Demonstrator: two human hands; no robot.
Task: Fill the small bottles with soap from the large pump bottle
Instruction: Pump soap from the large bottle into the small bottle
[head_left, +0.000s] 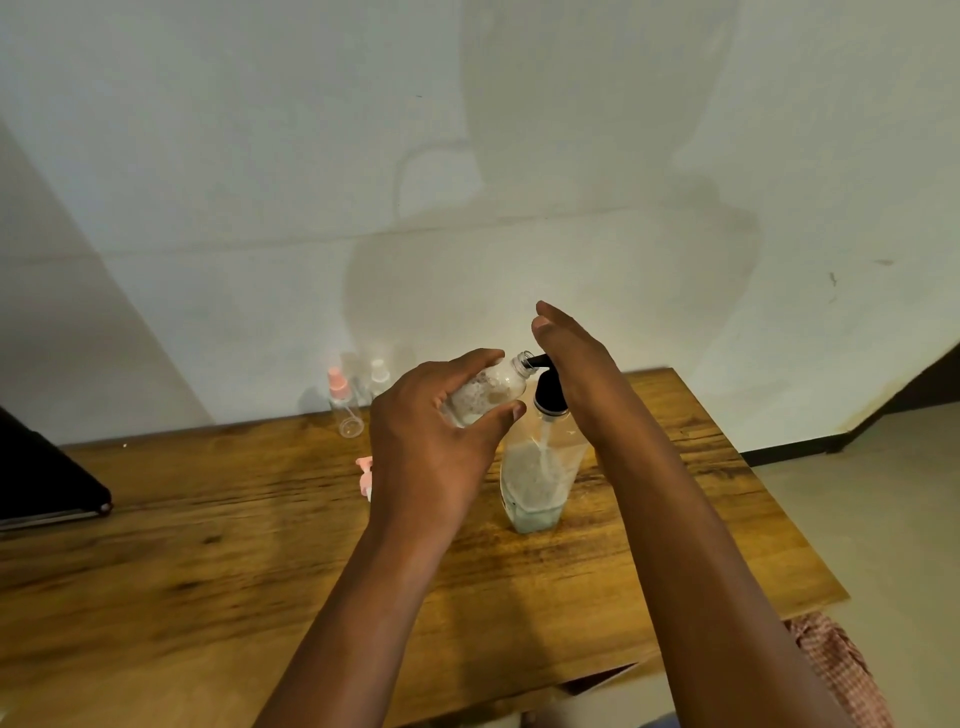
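My left hand (431, 431) grips a small clear bottle (491, 391), tilted so its open neck meets the black pump spout. The bottle holds foamy soap. The large clear pump bottle (540, 478) stands upright on the wooden table (260, 545), with a little pale soap at its bottom. My right hand (571, 348) lies flat on top of its black pump head (548, 395), fingers straight. A pink cap (365, 470) lies on the table just left of my left wrist.
Two more small clear bottles stand at the table's back edge by the wall, one with a pink sprayer (344, 402), one with a white top (379, 376). A dark laptop-like object (47, 483) sits at the far left. The table's right edge drops to the floor.
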